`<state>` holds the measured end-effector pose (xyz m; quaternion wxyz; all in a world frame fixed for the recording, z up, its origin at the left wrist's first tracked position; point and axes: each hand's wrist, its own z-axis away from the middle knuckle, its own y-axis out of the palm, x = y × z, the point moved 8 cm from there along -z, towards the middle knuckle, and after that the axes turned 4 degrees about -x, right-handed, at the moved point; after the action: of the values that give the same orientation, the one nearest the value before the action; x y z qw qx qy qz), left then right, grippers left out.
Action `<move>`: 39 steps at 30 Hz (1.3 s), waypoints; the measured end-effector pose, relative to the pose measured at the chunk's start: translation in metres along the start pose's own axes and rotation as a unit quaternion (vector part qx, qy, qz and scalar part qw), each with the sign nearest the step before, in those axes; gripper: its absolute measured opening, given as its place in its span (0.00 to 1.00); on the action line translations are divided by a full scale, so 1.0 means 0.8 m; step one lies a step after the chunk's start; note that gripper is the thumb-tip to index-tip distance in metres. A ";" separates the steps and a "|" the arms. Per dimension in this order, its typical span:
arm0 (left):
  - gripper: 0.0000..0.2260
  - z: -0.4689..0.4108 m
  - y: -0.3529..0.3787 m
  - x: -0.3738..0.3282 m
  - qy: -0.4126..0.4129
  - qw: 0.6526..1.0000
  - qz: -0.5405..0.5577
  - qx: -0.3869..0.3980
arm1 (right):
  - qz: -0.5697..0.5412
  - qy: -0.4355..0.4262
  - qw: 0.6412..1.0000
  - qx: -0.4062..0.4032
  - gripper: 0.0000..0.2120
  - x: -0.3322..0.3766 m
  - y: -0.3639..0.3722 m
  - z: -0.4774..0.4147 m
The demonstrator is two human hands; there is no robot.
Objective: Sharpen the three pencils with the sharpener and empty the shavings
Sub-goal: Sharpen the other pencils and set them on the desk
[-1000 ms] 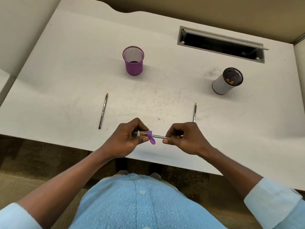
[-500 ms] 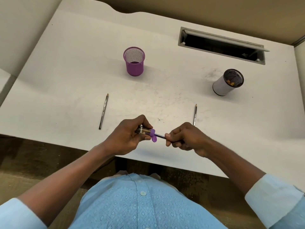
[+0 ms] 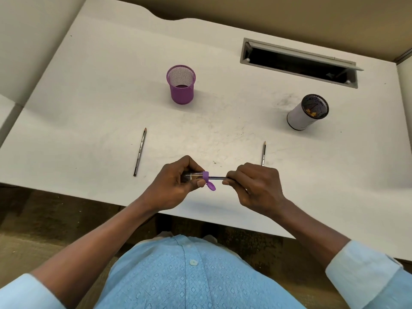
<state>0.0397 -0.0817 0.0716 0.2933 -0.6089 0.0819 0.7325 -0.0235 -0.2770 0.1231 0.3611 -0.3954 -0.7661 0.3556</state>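
Note:
My left hand point(image 3: 176, 186) grips a clear tube sharpener point(image 3: 196, 175) with a purple end and a purple cap hanging open below it. A dark pencil point(image 3: 218, 177) is pushed into the purple end, and my right hand point(image 3: 256, 186) pinches its shaft. Both hands hover over the desk's front edge. A second pencil point(image 3: 139, 152) lies on the desk to the left, tip pointing away. The third pencil point(image 3: 263, 152) lies just beyond my right hand, its near end hidden by my knuckles.
A purple mesh cup point(image 3: 181, 84) stands at the middle back of the white desk point(image 3: 89, 108). At the right stands a white cylinder bin point(image 3: 306, 112) with shavings inside. A grey cable slot point(image 3: 298, 63) is open at the back right.
My right hand has rolled back upward, twisting the pencil in the sharpener. My left hand and the sharpener have stayed in nearly the same place.

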 end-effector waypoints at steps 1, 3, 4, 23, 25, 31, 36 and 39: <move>0.08 -0.001 0.000 0.000 -0.002 1.000 0.005 -0.002 | 0.021 -0.011 1.000 -0.020 0.11 0.002 -0.004 -0.002; 0.08 -0.001 0.001 -0.002 0.003 1.000 0.001 -0.005 | 0.026 -0.006 1.000 -0.016 0.12 0.001 -0.004 -0.005; 0.09 -0.001 0.000 -0.005 0.011 1.000 -0.006 -0.008 | 0.015 0.013 1.000 0.001 0.13 -0.002 -0.001 -0.007; 0.13 0.022 0.015 -0.050 0.196 0.974 -0.113 -0.006 | -0.517 0.587 0.341 0.521 0.15 -0.012 0.056 0.080; 0.12 0.024 0.016 -0.052 0.209 0.971 -0.112 -0.019 | -0.543 0.579 0.310 0.523 0.14 -0.008 0.054 0.082; 0.12 0.022 0.014 -0.053 0.221 0.968 -0.117 -0.022 | -0.552 0.573 0.332 0.507 0.15 -0.006 0.060 0.085; 0.12 0.019 0.014 -0.052 0.220 0.966 -0.135 -0.013 | -0.534 0.561 0.391 0.497 0.18 -0.012 0.061 0.082; 0.13 0.016 0.011 -0.049 0.208 0.969 -0.133 -0.019 | -0.527 0.559 0.416 0.486 0.17 -0.017 0.059 0.082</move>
<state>0.0276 -0.0957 0.1097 0.3534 -0.7584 0.0454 0.5458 -0.0558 -0.2857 0.0486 0.9583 0.2161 -0.1519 0.1089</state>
